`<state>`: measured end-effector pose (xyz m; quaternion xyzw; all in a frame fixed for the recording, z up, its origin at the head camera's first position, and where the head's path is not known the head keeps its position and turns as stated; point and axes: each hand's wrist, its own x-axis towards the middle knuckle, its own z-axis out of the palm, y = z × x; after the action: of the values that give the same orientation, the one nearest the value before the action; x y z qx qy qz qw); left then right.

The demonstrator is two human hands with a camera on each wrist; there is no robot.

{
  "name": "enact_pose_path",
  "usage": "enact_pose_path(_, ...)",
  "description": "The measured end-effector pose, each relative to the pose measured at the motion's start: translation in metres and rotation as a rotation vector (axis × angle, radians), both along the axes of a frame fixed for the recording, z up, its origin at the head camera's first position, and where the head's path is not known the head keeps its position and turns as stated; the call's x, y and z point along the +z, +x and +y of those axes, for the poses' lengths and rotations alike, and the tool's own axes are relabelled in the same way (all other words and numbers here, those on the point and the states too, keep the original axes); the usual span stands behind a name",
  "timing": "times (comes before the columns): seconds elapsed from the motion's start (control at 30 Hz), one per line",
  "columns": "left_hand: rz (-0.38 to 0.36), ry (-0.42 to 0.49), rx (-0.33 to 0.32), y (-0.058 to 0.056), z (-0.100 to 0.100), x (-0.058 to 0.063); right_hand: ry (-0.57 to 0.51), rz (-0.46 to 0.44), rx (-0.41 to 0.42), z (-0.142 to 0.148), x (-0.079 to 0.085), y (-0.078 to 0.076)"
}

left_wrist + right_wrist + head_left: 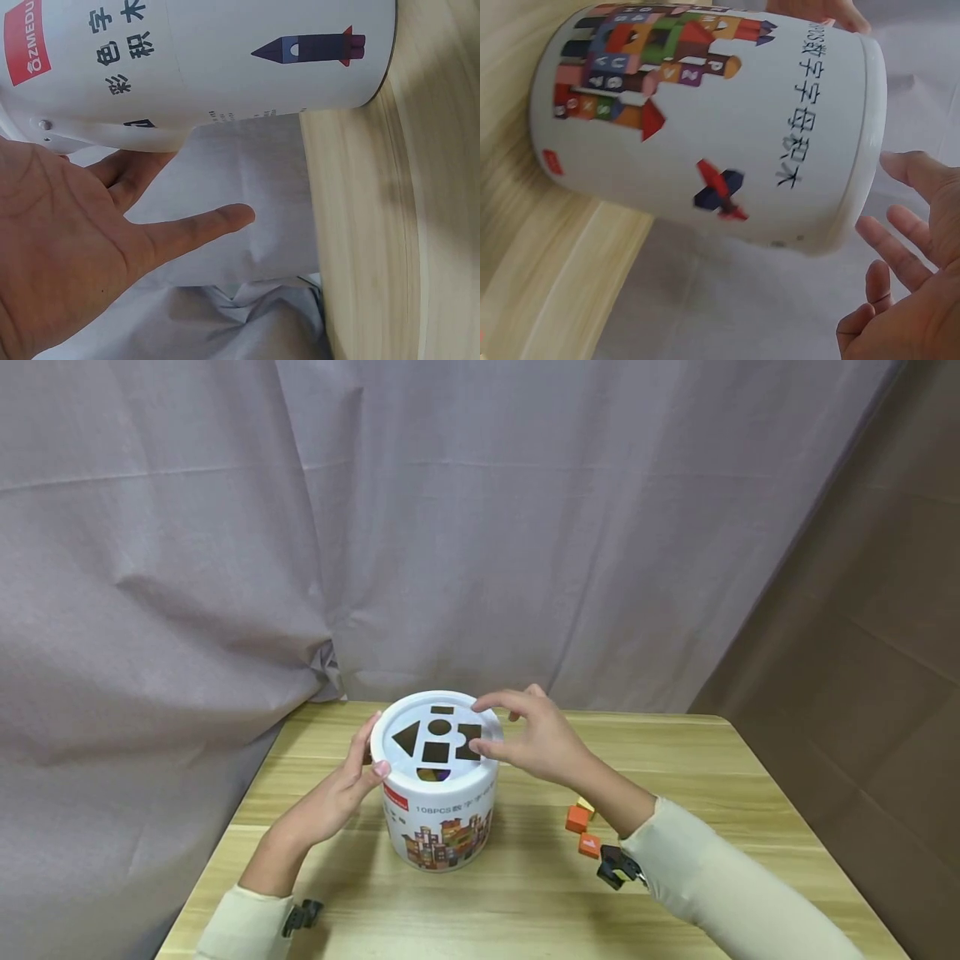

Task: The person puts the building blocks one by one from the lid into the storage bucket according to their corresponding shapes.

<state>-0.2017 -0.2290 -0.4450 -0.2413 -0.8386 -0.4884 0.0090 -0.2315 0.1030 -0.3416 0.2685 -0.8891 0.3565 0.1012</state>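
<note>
A white block bucket [438, 827] stands upright on the table, printed with toy buildings. Its lid [406, 766] has several shaped holes, including a triangle, a circle and a square. My left hand [333, 802] grips the bucket's upper left edge, thumb over the rim and fingers along the side; one finger sticks out straight in the left wrist view. Over the lid's right part is my right hand [543, 739], thumb and forefinger spread apart beside the notched hole. No block shows between them. A colored piece [432, 774] is visible inside through the front hole.
To the bucket's right, two orange blocks [577, 819] and a yellow block [586, 807] lie on the wooden table [465, 918], near my right forearm. A grey curtain [480, 527] hangs behind the table, and a brown one [862, 635] hangs on the right.
</note>
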Motion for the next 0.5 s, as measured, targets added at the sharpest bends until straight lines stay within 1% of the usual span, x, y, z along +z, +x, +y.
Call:
enact_pose_path(0.13,-0.006,-0.012,0.010,-0.001,-0.002,0.000,-0.001,0.016,-0.029,0.015,-0.005,0.001)
enact_pose_path(0.3,-0.001,-0.017,0.019,-0.002,-0.007,-0.001,-0.005,0.029,-0.043,0.031,-0.012,0.001)
enact_pose_path(0.5,0.017,-0.030,0.032,0.000,-0.010,0.000,0.035,0.021,-0.091,0.049,-0.021,0.001)
